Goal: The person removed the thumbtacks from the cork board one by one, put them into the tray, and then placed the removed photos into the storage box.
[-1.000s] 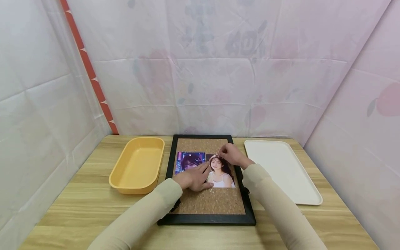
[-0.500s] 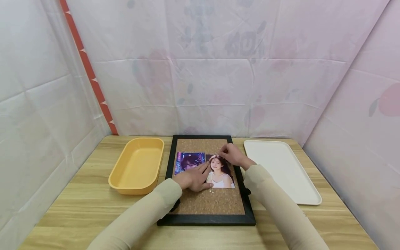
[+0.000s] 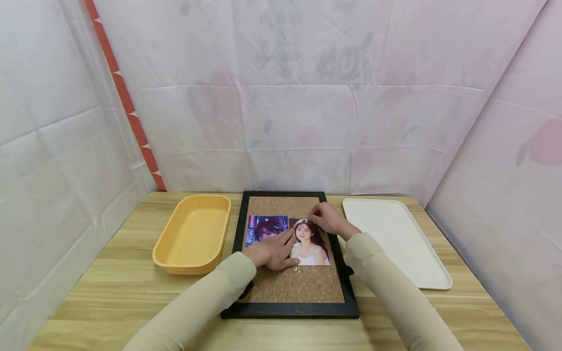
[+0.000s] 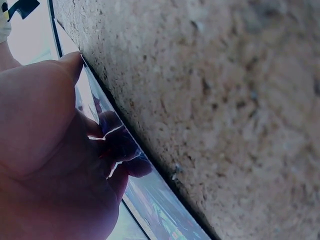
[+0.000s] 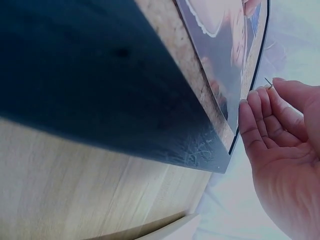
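On the framed cork board [image 3: 303,287] lie two glossy prints side by side: a purple-blue illustrated one [image 3: 268,225] and a portrait photo [image 3: 309,243] of a person in a white top. My left hand [image 3: 274,251] rests across both, fingers straight, thumb by the photo's lower left edge; it covers part of the illustrated print. Over the photo's top edge, my right hand [image 3: 327,218] is bent inward. The right wrist view shows its thumb and forefinger pinching a thumbtack [image 5: 269,82], its thin point sticking out past the fingertips. Most of the tack's head is hidden.
A yellow plastic basin [image 3: 193,234] stands left of the board, and a white flat tray [image 3: 395,239] lies to its right. All rest on a wooden table [image 3: 101,292]. Pale fabric [image 3: 298,117] hangs behind and at both sides.
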A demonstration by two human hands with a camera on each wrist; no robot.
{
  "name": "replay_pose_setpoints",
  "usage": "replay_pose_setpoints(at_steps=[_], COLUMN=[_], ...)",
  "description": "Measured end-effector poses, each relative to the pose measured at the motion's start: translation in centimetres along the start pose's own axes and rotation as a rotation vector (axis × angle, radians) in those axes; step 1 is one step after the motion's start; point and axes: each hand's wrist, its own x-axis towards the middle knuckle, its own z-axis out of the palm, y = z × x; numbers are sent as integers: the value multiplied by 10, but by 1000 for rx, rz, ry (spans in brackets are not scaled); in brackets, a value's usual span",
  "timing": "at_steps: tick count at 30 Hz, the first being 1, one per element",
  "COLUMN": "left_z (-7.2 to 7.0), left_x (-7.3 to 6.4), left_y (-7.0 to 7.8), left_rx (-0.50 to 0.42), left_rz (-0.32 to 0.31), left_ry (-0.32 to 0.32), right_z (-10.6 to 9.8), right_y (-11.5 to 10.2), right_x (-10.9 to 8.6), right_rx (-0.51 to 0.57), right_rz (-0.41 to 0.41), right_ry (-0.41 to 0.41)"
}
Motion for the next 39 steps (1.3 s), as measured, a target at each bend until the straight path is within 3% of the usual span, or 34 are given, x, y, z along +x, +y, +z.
replay_pose_setpoints(at_steps=[39], left_z=[-1], left_x=[-4], left_y=[1], left_rx=[-18], left_rz=[10], left_ry=[3], right_z=[-8], right_y=[-2], right_x=[-12], right_rx=[-35], right_rz=[31], right_ry=[7])
